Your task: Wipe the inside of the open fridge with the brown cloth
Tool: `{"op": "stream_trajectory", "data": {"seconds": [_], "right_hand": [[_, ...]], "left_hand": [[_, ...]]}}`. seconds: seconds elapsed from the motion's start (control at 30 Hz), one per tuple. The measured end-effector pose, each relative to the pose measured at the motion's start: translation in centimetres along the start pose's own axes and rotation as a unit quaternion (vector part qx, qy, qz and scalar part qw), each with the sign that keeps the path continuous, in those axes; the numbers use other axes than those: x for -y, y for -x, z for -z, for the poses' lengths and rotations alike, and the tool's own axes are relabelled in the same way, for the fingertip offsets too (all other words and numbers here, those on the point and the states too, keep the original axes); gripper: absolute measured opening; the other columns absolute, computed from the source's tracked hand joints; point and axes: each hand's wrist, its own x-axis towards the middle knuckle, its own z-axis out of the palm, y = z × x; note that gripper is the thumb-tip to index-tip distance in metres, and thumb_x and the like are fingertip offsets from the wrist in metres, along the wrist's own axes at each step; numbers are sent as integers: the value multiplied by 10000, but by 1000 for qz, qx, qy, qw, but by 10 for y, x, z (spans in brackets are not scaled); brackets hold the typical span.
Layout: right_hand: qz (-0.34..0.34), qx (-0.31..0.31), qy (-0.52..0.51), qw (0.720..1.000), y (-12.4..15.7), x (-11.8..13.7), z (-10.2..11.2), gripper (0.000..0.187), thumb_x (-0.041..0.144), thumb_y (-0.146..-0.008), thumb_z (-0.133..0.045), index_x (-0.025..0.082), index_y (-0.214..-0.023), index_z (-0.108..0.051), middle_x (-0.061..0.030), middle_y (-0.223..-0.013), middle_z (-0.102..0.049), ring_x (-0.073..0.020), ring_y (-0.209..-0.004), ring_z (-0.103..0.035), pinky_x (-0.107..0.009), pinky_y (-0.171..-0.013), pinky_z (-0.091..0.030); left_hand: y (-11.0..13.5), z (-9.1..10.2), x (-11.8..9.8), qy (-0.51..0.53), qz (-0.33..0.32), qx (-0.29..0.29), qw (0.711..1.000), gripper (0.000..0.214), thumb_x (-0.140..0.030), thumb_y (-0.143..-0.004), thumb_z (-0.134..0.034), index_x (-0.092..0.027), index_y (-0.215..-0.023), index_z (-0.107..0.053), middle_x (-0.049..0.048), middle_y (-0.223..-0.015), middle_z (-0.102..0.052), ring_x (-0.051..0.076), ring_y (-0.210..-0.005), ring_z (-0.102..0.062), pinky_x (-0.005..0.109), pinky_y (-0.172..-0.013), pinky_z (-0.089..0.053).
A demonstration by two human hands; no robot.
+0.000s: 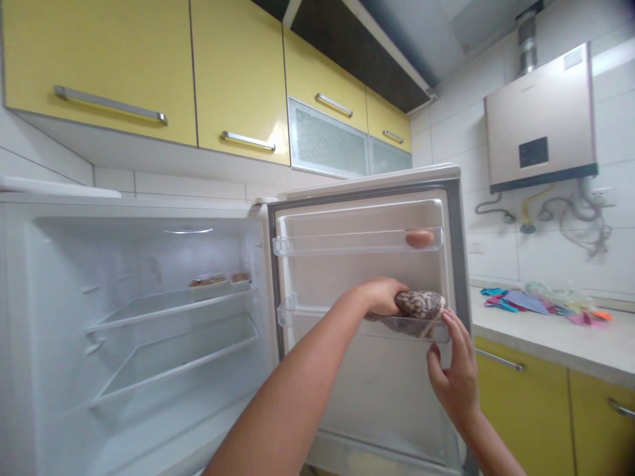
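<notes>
On the refrigerator door point(381, 383), a mottled brown-and-white taro root point(421, 304) lies at the right part of the lower clear door bin point(307, 316). My left hand point(384, 295) is closed around its left end, with most of the fingers hidden behind it. Below, a similar dark, mottled item point(409, 326) shows through the bin's front wall. Fingers spread from the thumb, my right hand point(459, 370) is at the bin's right corner, its fingertips by the root's pale end. I cannot tell whether they touch the root or only the bin.
A brown egg point(419, 238) sits in the upper door bin point(337, 243). Inside the open refrigerator, small packages point(208, 279) lie on the upper glass shelf point(169, 309). To the right, a countertop point(526, 340) carries colourful cloths point(526, 301). A water heater point(540, 125) hangs above.
</notes>
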Motion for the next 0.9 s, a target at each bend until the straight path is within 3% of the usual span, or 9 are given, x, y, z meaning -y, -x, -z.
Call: {"op": "stream_trajectory", "data": {"seconds": [0.13, 0.27, 0.33, 0.4, 0.53, 0.63, 0.73, 0.83, 0.9], "right_hand": [[1, -5, 4, 1000, 2, -5, 0, 685, 112, -836, -554, 258, -1486, -393, -151, -1462, -517, -329, -1364, -502, -608, -1112, -434], [-7, -24, 32, 999, 7, -18, -3, 623, 160, -858, -558, 256, -1461, -436, -157, -1388, -578, -341, -1295, -562, -604, -1057, -481], [-10, -35, 46, 998, 9, -20, -4, 614, 180, -860, -566, 249, -1457, -442, -162, -1367, -591, -351, -1282, -570, -607, -1034, -495], [-17, -31, 35, 999, 7, -19, -3, 607, 175, -857, -561, 248, -1449, -449, -156, -1378, -584, -344, -1299, -557, -603, -1056, -480], [-34, 8, -10, 999, -3, -11, 2, 565, 155, -858, -526, 250, -1413, -480, -126, -1403, -572, -305, -1346, -521, -585, -1128, -421], [-41, 35, -16, 998, -10, -14, 4, 541, 169, -864, -513, 251, -1398, -491, -115, -1400, -576, -291, -1351, -516, -580, -1143, -408], [-58, 46, -29, 997, -14, -23, 1, 520, 180, -862, -510, 241, -1379, -506, -119, -1386, -585, -285, -1346, -518, -580, -1148, -399], [-86, 52, -56, 993, -16, -33, -5, 493, 185, -854, -512, 223, -1346, -527, -129, -1376, -588, -283, -1341, -518, -585, -1144, -397], [-101, 54, -70, 991, -16, -38, -8, 482, 186, -848, -514, 218, -1328, -532, -131, -1372, -587, -281, -1337, -519, -582, -1135, -409]], "left_hand": [[3, -1, -3, -156, -73, -71, 983, 268, -243, -831, -559, -274, -1078, -658, 38, -1095, -757, 227, -981, -698, 331, -777, -525], [7, 0, -1, -347, -226, -219, 884, 308, -172, -944, -407, -215, -1161, -621, 107, -1229, -700, 230, -1169, -621, 400, -1008, -462], [5, 1, 4, -385, -288, -244, 842, 351, -171, -959, -395, -205, -1252, -585, 115, -1361, -635, 225, -1265, -563, 395, -1081, -412], [1, 0, 12, -411, -307, -241, 824, 363, -167, -966, -392, -192, -1275, -581, 108, -1398, -616, 220, -1297, -544, 385, -1111, -391], [-4, -3, 36, -422, -278, -206, 838, 352, -173, -974, -391, -212, -1243, -614, 80, -1361, -653, 193, -1287, -561, 358, -1094, -411], [10, -3, 60, -397, -247, -176, 867, 370, -167, -964, -418, -260, -1269, -607, 60, -1412, -624, 169, -1327, -533, 349, -1112, -391], [45, 1, 90, -359, -196, -129, 903, 394, -168, -968, -397, -277, -1284, -606, 53, -1434, -609, 157, -1357, -509, 347, -1149, -349], [88, 9, 121, -315, -103, -60, 942, 432, -203, -993, -319, -327, -1309, -586, 4, -1487, -562, 139, -1400, -463, 324, -1194, -266], [113, 13, 138, -307, -73, -55, 947, 442, -190, -980, -335, -337, -1304, -597, 6, -1475, -573, 156, -1384, -487, 326, -1187, -275]]}}
